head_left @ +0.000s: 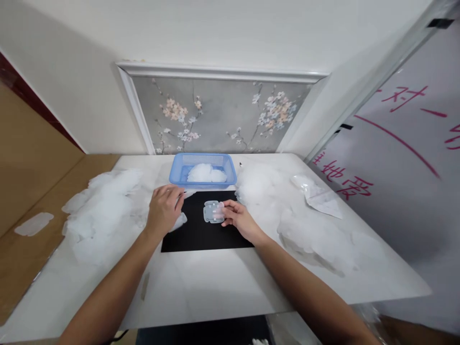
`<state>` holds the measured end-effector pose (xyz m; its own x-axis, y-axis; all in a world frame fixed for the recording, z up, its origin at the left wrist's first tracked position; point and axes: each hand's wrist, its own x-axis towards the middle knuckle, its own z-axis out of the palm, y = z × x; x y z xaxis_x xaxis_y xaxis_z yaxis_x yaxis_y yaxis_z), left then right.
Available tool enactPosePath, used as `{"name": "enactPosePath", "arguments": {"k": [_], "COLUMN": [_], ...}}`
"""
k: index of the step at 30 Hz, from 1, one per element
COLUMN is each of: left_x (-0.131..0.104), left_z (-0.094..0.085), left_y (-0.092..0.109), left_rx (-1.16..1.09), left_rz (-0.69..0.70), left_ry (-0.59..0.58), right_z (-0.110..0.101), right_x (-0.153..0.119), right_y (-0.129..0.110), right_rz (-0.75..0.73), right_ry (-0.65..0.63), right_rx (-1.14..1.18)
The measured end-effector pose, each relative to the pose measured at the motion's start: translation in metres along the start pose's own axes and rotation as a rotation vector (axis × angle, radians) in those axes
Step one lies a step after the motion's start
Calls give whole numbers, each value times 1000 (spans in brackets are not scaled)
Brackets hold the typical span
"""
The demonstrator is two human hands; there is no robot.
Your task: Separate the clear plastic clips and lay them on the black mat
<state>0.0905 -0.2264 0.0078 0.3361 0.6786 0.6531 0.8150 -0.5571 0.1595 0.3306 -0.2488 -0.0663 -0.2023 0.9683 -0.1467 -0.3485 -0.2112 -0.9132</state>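
Right hand (241, 221), partly closed, pinches the right edge of a translucent piece (210, 212) between thumb and fingers, over the black mat (204, 242). Left hand (163, 209), loosely curled, lies at the mat's left edge, beside a second clear piece (179, 221); whether it grips anything cannot be told. Beyond the mat, a blue basket (202, 185) contains white, translucent pieces (201, 172); further heaps (104, 215) flank the mat on the worktop (212, 282). The thin piece probably calls for a light edge pinch, as a hard squeeze could bend it. Fingertips kept near the rim would leave its face visible against the black, where its outline reads best.
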Motion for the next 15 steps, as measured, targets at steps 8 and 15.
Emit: {"name": "enactPosePath", "arguments": {"k": [8,15], "left_x": [-15,-17], "left_z": [-1,15], "left_y": [16,22], "left_rx": [-899,-1546], "left_rz": [-798,-1211], "left_ry": [-171,-350], "right_z": [2,1], "right_x": [-3,-5], "right_y": [-4,-6], "right_rz": [-2,1], "right_ry": [30,69], "right_rx": [23,14]}}
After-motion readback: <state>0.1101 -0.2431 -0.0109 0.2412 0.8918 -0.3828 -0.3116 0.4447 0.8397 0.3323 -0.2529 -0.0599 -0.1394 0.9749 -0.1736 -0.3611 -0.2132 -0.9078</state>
